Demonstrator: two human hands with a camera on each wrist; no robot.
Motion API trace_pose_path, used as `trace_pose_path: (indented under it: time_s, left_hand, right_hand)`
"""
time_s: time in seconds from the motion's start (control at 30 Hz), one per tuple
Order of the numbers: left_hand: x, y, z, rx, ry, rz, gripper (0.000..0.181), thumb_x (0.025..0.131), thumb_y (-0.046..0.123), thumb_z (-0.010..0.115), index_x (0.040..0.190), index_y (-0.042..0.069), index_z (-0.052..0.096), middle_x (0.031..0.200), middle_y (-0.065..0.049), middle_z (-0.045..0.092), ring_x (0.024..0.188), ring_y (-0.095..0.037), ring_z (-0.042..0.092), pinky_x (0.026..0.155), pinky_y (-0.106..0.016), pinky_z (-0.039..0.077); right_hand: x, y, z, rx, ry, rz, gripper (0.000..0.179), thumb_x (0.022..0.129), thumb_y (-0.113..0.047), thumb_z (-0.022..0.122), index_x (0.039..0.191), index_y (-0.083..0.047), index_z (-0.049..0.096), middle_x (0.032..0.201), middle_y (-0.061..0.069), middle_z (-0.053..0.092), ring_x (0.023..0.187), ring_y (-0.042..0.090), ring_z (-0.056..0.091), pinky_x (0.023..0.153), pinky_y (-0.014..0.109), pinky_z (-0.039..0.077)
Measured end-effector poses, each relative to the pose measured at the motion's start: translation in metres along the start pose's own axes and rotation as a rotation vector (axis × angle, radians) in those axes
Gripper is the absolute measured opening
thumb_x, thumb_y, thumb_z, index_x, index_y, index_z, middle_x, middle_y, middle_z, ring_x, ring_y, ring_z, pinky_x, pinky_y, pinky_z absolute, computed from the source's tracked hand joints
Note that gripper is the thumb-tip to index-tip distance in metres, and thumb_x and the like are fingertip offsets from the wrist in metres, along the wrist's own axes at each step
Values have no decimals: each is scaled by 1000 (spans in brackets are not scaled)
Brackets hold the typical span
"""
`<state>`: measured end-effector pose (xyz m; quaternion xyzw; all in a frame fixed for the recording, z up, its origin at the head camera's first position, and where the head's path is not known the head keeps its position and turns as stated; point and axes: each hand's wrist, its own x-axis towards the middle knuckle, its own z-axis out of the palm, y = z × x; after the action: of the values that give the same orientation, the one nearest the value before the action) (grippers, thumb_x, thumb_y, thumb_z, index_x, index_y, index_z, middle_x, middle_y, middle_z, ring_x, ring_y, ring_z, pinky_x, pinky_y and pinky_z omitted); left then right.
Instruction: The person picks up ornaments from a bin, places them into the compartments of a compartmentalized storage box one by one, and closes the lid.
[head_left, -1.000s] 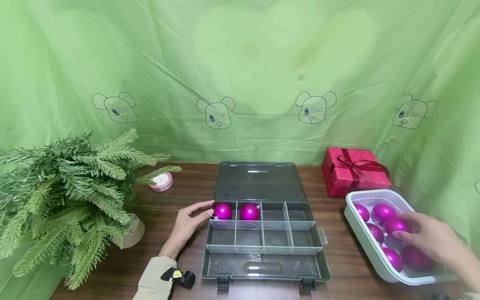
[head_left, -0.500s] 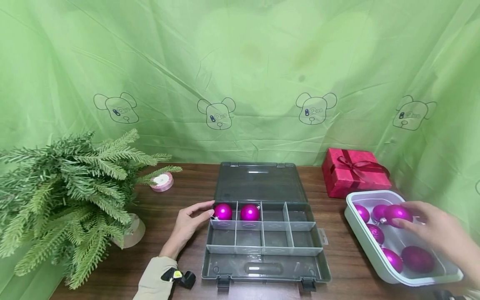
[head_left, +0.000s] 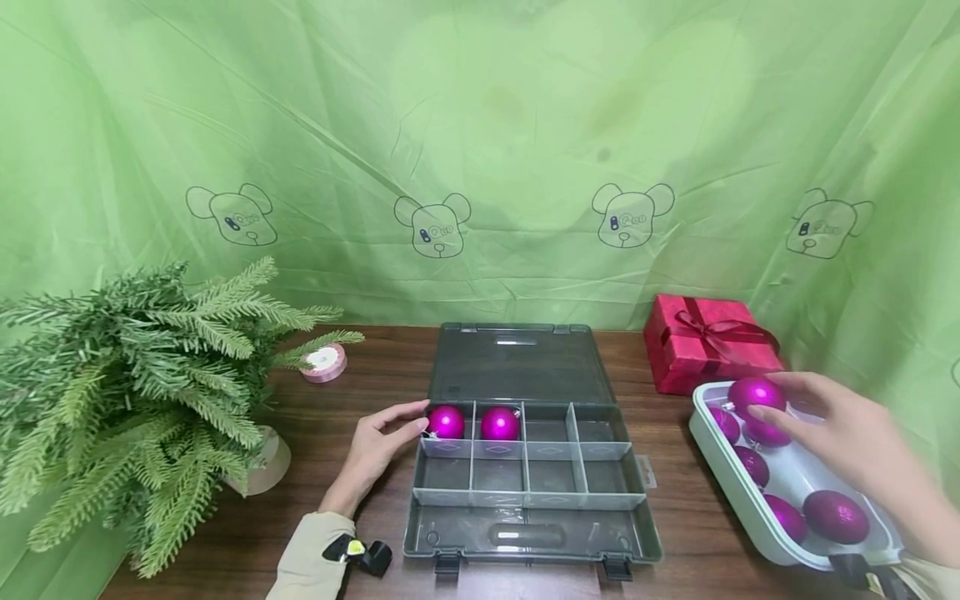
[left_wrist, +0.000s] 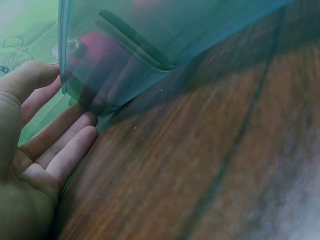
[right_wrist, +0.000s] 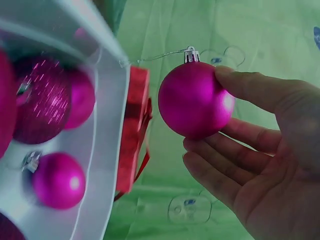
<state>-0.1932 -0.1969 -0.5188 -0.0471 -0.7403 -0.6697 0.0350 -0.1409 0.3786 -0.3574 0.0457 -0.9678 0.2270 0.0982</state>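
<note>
My right hand [head_left: 840, 433] pinches a magenta Christmas ball [right_wrist: 192, 100] between thumb and fingers, over the far end of a white tub [head_left: 731, 492]. The ball's silver cap and thread loop show in the right wrist view. Several more magenta balls lie in the tub, among them a glittery one [head_left: 836, 517]. My left hand [head_left: 375, 450] touches the left side of a grey divided case [head_left: 525, 525] with extended fingertips. Two balls sit in the case's back row: one ball [head_left: 446, 422] in the leftmost compartment, another ball [head_left: 499, 423] beside it.
The case's lid [head_left: 521, 367] lies opened back toward the green curtain [head_left: 525, 125]. Behind the tub stands a red gift box [head_left: 712, 337] with a ribbon bow. An artificial fir tree [head_left: 150, 375] fills the left side, near a pink ribbon roll [head_left: 324, 364].
My right hand has raised one ball from among the others and carried it toward the tub's far end. The left hand has stayed at the case.
</note>
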Motion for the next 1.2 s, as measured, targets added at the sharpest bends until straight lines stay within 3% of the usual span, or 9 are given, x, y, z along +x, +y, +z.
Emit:
trace_pose_path:
  time_s: [0.2, 0.37, 0.5, 0.8, 1.2]
  left_hand:
    - [0, 0, 0, 3, 3, 1, 35, 92, 18, 87, 125, 10, 80, 124, -6, 77, 120, -17, 68, 96, -24, 54]
    - [-1, -1, 0, -1, 1, -1, 35, 92, 17, 87, 126, 9, 79, 124, -7, 76, 120, -15, 68, 96, -23, 54]
    - [-1, -2, -1, -14, -2, -6, 35, 92, 16, 86, 126, 8, 79, 125, -8, 76, 120, -16, 68, 96, -24, 55]
    - [0, 0, -1, -15, -5, -7, 35, 92, 17, 87, 125, 9, 80, 125, -7, 76, 121, -17, 68, 96, -25, 55]
    - [0, 1, 0, 12, -6, 0, 35, 92, 18, 87, 125, 11, 80, 124, -6, 77, 121, -17, 68, 98, -23, 53]
  right_hand:
    - [9, -21, 8, 41, -11, -6, 63, 97, -39, 80, 144, -2, 60, 135, 37, 61, 119, 65, 54, 84, 75, 43]
    - [17, -40, 19, 76, -7, -51, 61, 94, -38, 84, 141, -5, 64, 139, 31, 62, 114, 55, 66, 81, 65, 55]
    - [23, -57, 30, 58, -32, -67, 62, 95, -43, 82, 142, -6, 63, 141, 31, 61, 118, 57, 62, 85, 71, 51]
    - [33, -91, 60, 169, 0, -202, 50, 91, -26, 88, 130, -3, 69, 121, 22, 74, 109, 46, 71, 88, 65, 54]
    - [43, -125, 93, 297, -99, -198, 50, 91, -32, 88, 131, -7, 70, 116, 9, 77, 105, 29, 75, 92, 56, 58]
